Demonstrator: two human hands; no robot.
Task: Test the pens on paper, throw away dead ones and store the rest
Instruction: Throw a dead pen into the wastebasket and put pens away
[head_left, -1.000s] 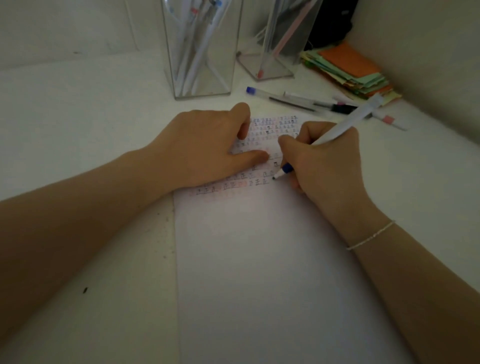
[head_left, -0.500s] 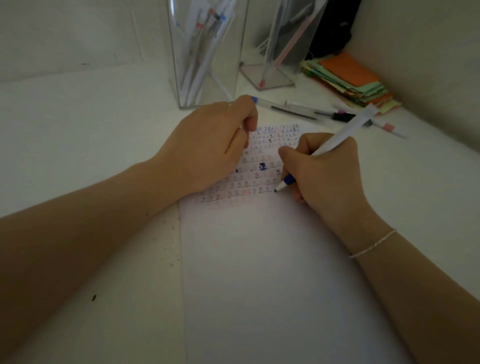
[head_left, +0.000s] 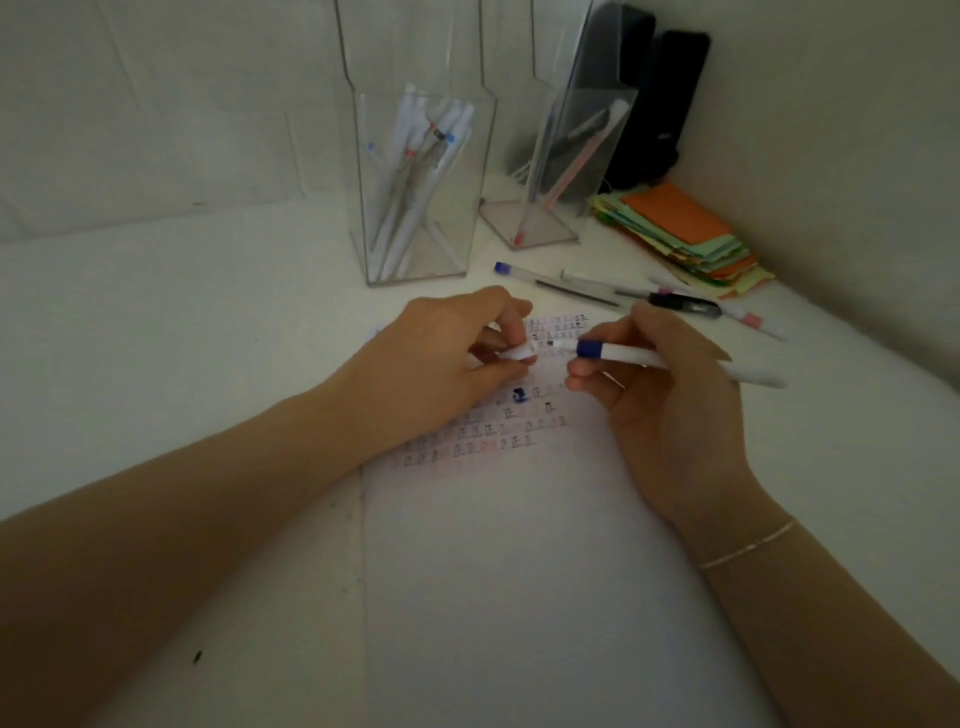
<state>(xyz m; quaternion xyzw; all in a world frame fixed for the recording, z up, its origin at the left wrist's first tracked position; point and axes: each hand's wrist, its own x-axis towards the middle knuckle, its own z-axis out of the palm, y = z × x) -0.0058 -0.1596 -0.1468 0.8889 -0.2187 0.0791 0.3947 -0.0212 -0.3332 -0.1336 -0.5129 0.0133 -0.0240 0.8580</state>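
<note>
A white sheet of paper (head_left: 519, 571) lies on the desk, its top part covered with rows of small ink marks and one dark blue blot. My right hand (head_left: 660, 395) holds a white pen with a blue band (head_left: 634, 356) level above the paper, tip pointing left. My left hand (head_left: 441, 369) pinches a small white cap (head_left: 519, 353) just off the pen's tip. Several loose pens (head_left: 561, 283) lie behind the paper. A clear holder (head_left: 421, 187) stands full of white pens; a second clear holder (head_left: 550, 171) has a pink pen in it.
A stack of coloured paper notes (head_left: 685, 239) lies at the back right by the wall. Dark upright objects (head_left: 660, 104) stand in the corner behind the second holder. Walls close off the desk at the back and right.
My right hand lifted the pen off the paper and turned it level. My left hand left the sheet and now pinches the cap at the pen's tip. The view tilted up.
</note>
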